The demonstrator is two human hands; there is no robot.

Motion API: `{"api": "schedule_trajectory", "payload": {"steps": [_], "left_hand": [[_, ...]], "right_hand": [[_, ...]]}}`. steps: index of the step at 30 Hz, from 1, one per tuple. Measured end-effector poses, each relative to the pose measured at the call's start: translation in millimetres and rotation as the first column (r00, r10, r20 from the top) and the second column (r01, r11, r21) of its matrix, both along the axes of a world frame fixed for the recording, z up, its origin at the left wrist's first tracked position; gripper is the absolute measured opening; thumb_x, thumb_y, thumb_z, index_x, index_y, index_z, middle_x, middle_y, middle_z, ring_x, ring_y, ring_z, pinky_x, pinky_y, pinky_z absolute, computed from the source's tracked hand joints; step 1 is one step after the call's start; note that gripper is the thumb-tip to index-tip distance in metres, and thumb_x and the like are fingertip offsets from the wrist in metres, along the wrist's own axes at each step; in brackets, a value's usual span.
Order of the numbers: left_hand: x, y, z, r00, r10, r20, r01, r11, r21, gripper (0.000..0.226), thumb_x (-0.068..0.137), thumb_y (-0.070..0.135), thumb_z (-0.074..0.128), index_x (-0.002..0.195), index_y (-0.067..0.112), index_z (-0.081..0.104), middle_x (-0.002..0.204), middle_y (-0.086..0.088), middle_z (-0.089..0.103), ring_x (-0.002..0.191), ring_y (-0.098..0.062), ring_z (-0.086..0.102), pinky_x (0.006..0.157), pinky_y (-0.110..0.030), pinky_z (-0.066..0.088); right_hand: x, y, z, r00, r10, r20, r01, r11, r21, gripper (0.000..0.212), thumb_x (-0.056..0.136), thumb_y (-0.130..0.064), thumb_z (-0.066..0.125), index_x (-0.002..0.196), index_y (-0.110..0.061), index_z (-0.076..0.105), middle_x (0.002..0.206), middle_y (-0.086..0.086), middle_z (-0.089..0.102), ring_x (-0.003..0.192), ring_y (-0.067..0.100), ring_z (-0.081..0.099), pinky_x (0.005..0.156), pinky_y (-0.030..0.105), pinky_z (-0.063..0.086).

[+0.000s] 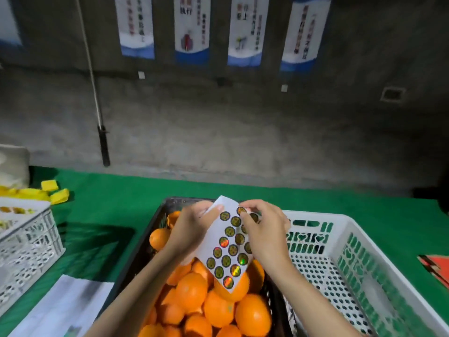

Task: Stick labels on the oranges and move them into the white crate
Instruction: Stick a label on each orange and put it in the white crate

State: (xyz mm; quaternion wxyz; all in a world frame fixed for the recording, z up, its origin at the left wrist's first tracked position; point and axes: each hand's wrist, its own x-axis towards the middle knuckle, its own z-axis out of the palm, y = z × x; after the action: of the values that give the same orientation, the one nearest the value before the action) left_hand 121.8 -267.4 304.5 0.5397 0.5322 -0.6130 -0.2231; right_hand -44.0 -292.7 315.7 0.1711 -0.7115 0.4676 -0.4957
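The left grip holds the sheet above the oranges, so the right grip pinches a label to peel it. The crate sits beside.

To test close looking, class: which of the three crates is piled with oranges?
The black crate in the middle, heaped with oranges. The white crate right of it shows a bare floor; the left white crate's contents are unclear.
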Motion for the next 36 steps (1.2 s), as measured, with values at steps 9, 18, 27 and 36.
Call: {"api": "schedule_trajectory", "payload": {"steps": [9,18,27,36], "left_hand": [[0.4,-46.5,-58.7,0.985,0.032,-0.171,-0.027,0.999,0.033,0.05,0.096,0.052,0.052,0.069,0.01,0.05,0.062,-0.009,0.048,0.06,-0.009,0.044,0.055,-0.031,0.036],[19.6,-55.4,-82.2,0.866,-0.057,-0.498,0.196,0.953,0.232,0.05,0.088,0.052,0.064,0.096,0.003,0.069,0.095,-0.021,0.07,0.087,-0.03,0.067,0.078,-0.041,0.051],[27.6,-58.3,-85.2,0.86,-0.14,-0.491,0.323,0.894,0.311,0.022,0.098,0.016,0.053,0.113,0.015,0.07,0.103,-0.015,0.074,0.09,-0.034,0.073,0.068,-0.03,0.058],[16.9,-44.3,-75.8,0.906,-0.109,-0.41,0.257,0.91,0.326,0.027,0.101,0.015,0.05,0.126,0.008,0.06,0.107,-0.016,0.073,0.095,-0.036,0.072,0.084,-0.051,0.058]], "right_hand": [[11.9,-51.4,-45.7,0.904,-0.061,-0.424,-0.084,0.945,-0.317,0.021,0.094,-0.035,0.054,0.101,-0.034,0.074,0.107,-0.02,0.066,0.129,0.02,0.047,0.114,0.053,0.014],[14.3,-75.5,-75.3,0.937,0.336,-0.099,-0.324,0.939,0.114,0.025,0.078,-0.063,0.061,0.097,-0.049,0.069,0.113,-0.039,0.06,0.127,-0.013,0.04,0.118,0.044,0.018],[6.8,-63.7,-88.1,0.953,0.294,-0.069,-0.278,0.944,0.177,0.027,0.08,-0.042,0.077,0.096,-0.058,0.062,0.112,-0.036,0.059,0.125,0.008,0.049,0.11,0.046,0.032],[7.6,-63.1,-100.4,0.969,0.184,-0.164,-0.193,0.98,-0.042,0.03,0.075,-0.044,0.08,0.103,-0.033,0.077,0.107,-0.032,0.061,0.108,-0.009,0.05,0.11,0.034,0.024]]}}
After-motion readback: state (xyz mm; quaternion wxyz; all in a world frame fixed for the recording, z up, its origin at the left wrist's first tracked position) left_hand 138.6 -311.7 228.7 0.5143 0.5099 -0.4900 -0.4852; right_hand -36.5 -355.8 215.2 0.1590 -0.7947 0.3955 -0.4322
